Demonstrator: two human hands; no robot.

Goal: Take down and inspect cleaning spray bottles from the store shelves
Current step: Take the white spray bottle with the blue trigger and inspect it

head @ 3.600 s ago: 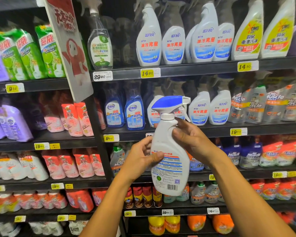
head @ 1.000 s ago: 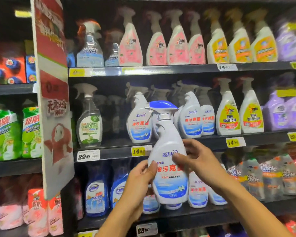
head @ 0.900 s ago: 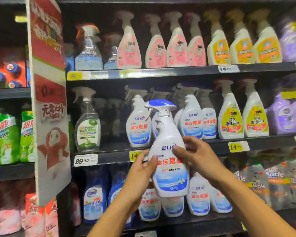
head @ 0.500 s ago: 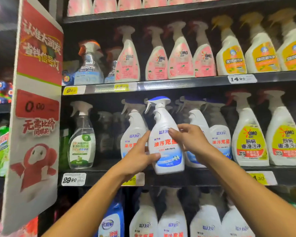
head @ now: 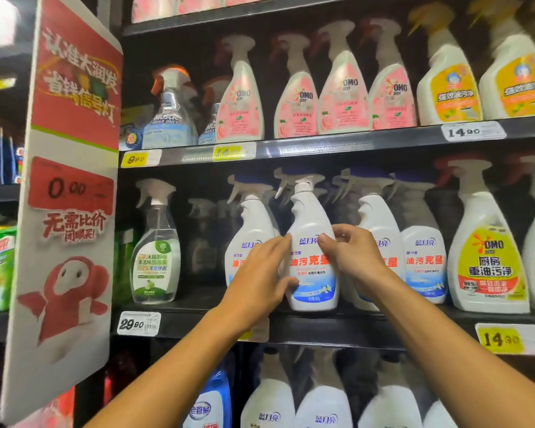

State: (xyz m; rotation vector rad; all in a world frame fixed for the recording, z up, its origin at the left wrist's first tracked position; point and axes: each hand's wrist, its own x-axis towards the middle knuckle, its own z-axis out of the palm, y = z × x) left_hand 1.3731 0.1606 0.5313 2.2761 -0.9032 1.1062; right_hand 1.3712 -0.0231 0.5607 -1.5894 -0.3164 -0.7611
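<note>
A white spray bottle with a blue trigger head and a red-and-blue label stands upright at the front of the middle shelf, in a row of the same bottles. My left hand holds its left side, fingers reaching up the bottle and the thumb round the lower front. My right hand grips its right side with curled fingers, the fingertips on the label. The bottle's base looks level with the shelf board; whether it touches is unclear.
Matching white bottles stand on either side. A clear bottle with a green label is further left, yellow-labelled bottles further right. Pink-labelled sprays fill the shelf above. A red and white promo sign juts out at the left.
Both hands have carried the bottle up and forward from in front of me into the row on the middle shelf. The view has moved closer to the shelves.
</note>
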